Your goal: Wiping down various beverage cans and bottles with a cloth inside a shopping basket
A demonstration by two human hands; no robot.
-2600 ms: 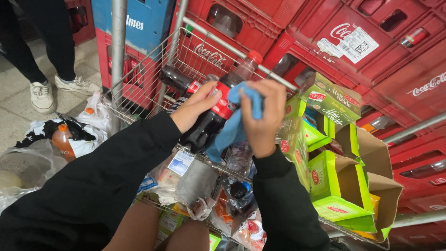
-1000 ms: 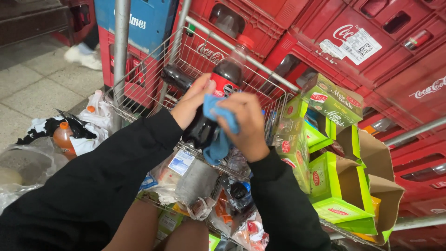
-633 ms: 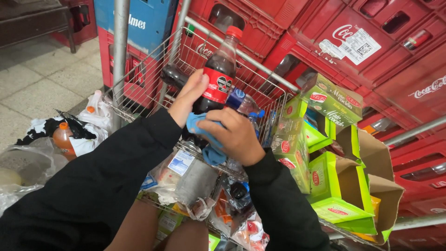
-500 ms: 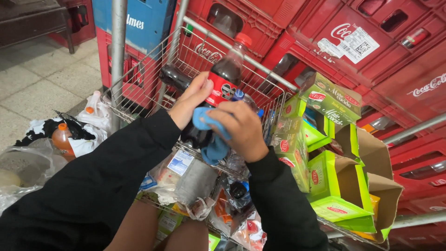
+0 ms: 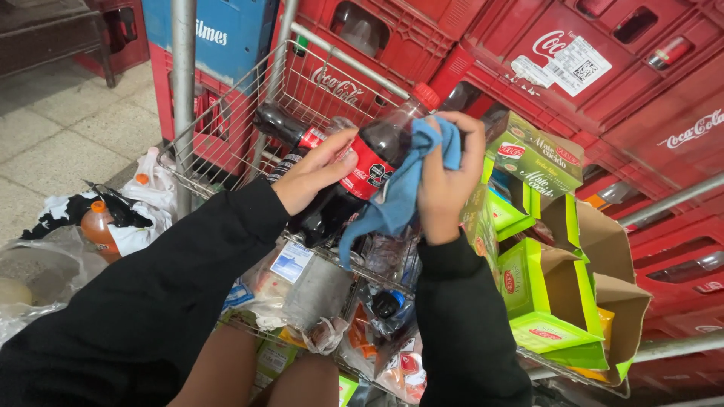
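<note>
Sleeves, black and long, run up from the bottom of the frame to both my hands at the centre. My left hand (image 5: 317, 177) has its grip closed around the middle of a dark plastic cola bottle with a red label and red cap (image 5: 360, 175), thumb on the label, holding it tilted so the cap points to the upper right. My right hand (image 5: 446, 177) has its grip closed on a blue cloth (image 5: 398, 197), pressing it against the bottle's neck and shoulder just below the cap; the cloth's loose end hangs down beside the bottle.

Under my hands, in the lower middle of the frame, clear plastic bags of small packets (image 5: 302, 290) lie in a wire shopping cart (image 5: 226, 128), whose mesh wall rises to the upper left. Another dark bottle (image 5: 283, 126) lies against that mesh just beyond my left hand. To the right, open green cardboard boxes (image 5: 543, 271) stand just beside my right wrist.

At the left edge, an orange-capped bottle (image 5: 98, 226) sits among white bags on the tiled floor (image 5: 60, 143). Farthest back, red plastic bottle crates (image 5: 528, 68) fill the top and right of the frame, with a blue crate (image 5: 219, 38) at the upper left.
</note>
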